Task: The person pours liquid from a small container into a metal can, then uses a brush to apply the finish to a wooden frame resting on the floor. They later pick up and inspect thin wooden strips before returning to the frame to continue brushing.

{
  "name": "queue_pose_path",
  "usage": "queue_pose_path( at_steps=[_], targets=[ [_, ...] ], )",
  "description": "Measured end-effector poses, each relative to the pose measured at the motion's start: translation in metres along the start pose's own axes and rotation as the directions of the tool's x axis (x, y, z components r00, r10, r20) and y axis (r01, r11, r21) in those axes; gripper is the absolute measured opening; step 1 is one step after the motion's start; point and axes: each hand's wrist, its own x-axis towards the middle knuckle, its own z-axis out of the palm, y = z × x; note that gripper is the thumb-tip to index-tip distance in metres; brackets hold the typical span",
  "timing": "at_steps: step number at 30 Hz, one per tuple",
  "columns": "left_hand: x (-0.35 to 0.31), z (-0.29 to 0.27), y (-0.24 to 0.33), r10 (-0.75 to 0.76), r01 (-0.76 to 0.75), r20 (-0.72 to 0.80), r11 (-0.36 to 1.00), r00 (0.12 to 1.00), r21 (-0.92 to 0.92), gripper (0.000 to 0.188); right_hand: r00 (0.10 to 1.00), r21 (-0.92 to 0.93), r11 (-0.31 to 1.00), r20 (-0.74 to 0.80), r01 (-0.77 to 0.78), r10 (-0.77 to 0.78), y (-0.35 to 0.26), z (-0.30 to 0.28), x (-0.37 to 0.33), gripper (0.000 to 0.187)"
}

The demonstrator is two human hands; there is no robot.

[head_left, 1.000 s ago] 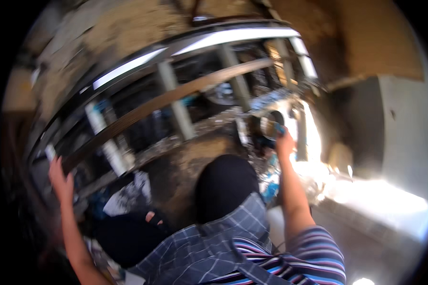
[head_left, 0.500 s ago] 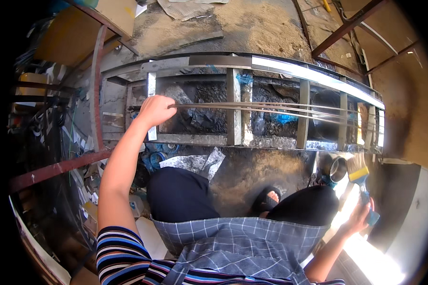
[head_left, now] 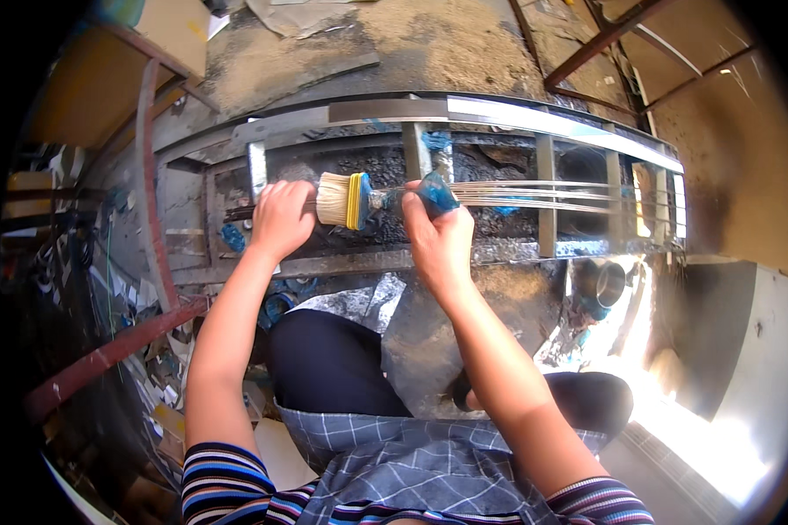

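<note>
My left hand [head_left: 283,217] is closed round a bundle of thin rods [head_left: 534,196] that stretches to the right above the metal frame [head_left: 543,188]. Short dark ends of the bundle poke out to the left of the fist. My right hand [head_left: 440,234] grips the handle of a wide paintbrush [head_left: 356,201] with pale bristles, a yellow band and a blue ferrule. The bristles lie over the rods, close against my left hand. Blue wrapping covers the handle's end. Whether the bristles press on the rods, I cannot tell.
A dark round pot [head_left: 610,282] stands on the floor at the right, beside my knee. Red-brown metal bars [head_left: 153,184] rise at the left. Sawdust [head_left: 455,44] covers the far floor. Crumpled foil-like sheet [head_left: 359,304] lies before my left knee.
My right hand has brought the paintbrush from beside the pot at the right over to the rods, next to my left hand. The left hand still holds the rods.
</note>
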Motion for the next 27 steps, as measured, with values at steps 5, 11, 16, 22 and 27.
queue_pose_path(
  at_steps=[5,11,16,22,27],
  targets=[
    [-0.004,0.006,-0.012,0.082,-0.084,-0.028,0.994,0.996,-0.077,0.016,0.973,0.035,0.997,-0.220,-0.063,0.070,0.021,-0.119,0.025,0.013],
    [0.004,-0.001,-0.009,0.058,-0.039,0.106,0.984,0.993,-0.175,0.012,0.844,-0.127,0.990,-0.536,-0.060,-0.018,0.025,-0.242,0.036,0.017],
    [0.048,-0.013,-0.035,-0.056,0.603,0.895,0.758,0.442,-0.250,0.013,0.931,-0.060,0.997,-0.360,0.037,-0.056,-0.013,-0.155,-0.004,0.017],
    [0.020,-0.002,-0.012,-0.055,0.077,0.438,0.996,0.897,-0.033,0.020,0.994,0.144,0.984,0.005,-0.109,0.109,0.010,-0.011,-0.009,0.015],
    [0.001,0.001,-0.007,0.049,-0.037,0.091,0.990,0.995,-0.135,0.019,0.974,0.013,0.998,-0.218,-0.065,0.067,0.016,-0.096,0.013,0.012]
  ],
)
